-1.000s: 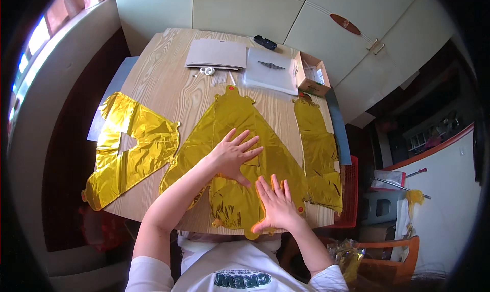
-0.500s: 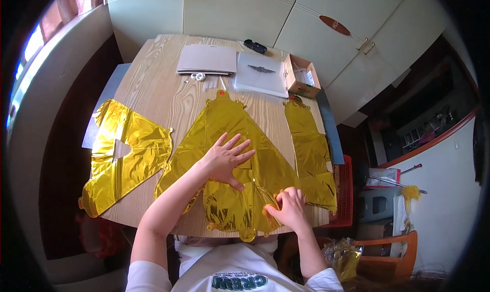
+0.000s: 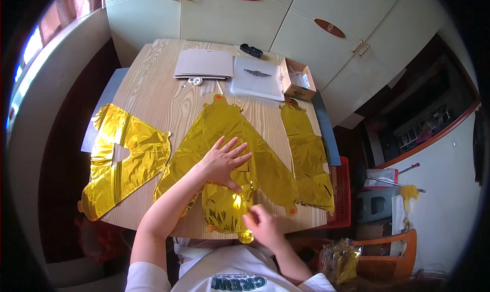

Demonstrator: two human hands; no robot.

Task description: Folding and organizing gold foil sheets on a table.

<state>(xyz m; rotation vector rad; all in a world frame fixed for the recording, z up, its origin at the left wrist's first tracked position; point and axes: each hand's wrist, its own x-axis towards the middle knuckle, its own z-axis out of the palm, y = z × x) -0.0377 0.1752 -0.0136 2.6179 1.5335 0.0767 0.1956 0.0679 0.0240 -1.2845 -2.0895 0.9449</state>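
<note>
Left hand (image 3: pixel 222 163) spread on gold foil (image 3: pixel 220 122), right hand (image 3: pixel 263 227) curled, slightly blurred, wooden table (image 3: pixel 150 87)

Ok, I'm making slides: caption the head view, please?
Left hand spread on the middle gold foil, right hand at its near edge, wooden table beneath.

Right grip (image 3: pixel 263 225): blurred
Central foil (image 3: pixel 222 121): partly hidden under left grip (image 3: pixel 223 163)
Box (image 3: pixel 300 91) beyond central foil: contents indistinct
</note>
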